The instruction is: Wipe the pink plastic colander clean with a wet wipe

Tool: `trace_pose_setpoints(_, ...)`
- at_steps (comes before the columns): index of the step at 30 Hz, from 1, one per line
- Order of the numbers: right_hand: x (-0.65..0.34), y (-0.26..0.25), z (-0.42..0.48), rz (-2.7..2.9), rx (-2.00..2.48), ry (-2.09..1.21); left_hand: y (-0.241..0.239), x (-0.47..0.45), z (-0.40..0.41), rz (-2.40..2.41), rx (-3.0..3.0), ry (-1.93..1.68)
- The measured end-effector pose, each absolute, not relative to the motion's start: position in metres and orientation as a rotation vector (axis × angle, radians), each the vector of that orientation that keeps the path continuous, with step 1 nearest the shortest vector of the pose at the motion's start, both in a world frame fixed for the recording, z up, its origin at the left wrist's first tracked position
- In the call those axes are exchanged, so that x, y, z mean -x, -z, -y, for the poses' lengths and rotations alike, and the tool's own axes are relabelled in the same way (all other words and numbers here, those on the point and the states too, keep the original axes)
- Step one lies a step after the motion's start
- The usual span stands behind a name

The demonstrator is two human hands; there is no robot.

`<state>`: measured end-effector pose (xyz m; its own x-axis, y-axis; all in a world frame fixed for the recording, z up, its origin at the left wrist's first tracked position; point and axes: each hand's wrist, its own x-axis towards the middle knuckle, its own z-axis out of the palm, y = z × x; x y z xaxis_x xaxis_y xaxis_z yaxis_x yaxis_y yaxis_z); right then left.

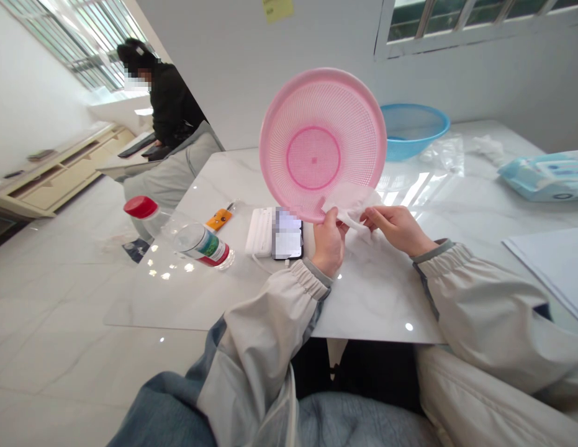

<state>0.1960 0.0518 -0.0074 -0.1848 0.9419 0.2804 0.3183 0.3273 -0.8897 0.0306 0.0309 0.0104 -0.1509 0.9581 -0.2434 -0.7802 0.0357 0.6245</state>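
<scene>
A round pink plastic strainer basket [322, 141] stands upright on edge above the white marble table [377, 292], its inside facing me. My left hand [329, 241] grips its lower rim, fingers closed. My right hand [397, 228] pinches a white wipe [351, 203] that lies against the basket's lower rim, between the two hands.
A blue basket [412, 129] sits behind the pink one. A plastic water bottle [186, 234] with a red cap lies at the left, beside a phone [287, 234], a white power bank [261, 231] and an orange item [218, 218]. A wipes pack [547, 176] and papers [554, 261] lie right. Another person [170, 124] sits far left.
</scene>
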Motion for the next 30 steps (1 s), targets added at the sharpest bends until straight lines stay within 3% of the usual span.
trace_pose_setpoints(10, -0.182, 0.002, -0.051, 1.033, 0.940, -1.531, -0.009, -0.034, -0.023, -0.706, -0.379, -1.449)
trace_pose_setpoints(30, -0.180, -0.012, -0.044, 0.806, 0.810, -1.635, -0.010, -0.037, -0.017, -0.683, -0.464, -1.333)
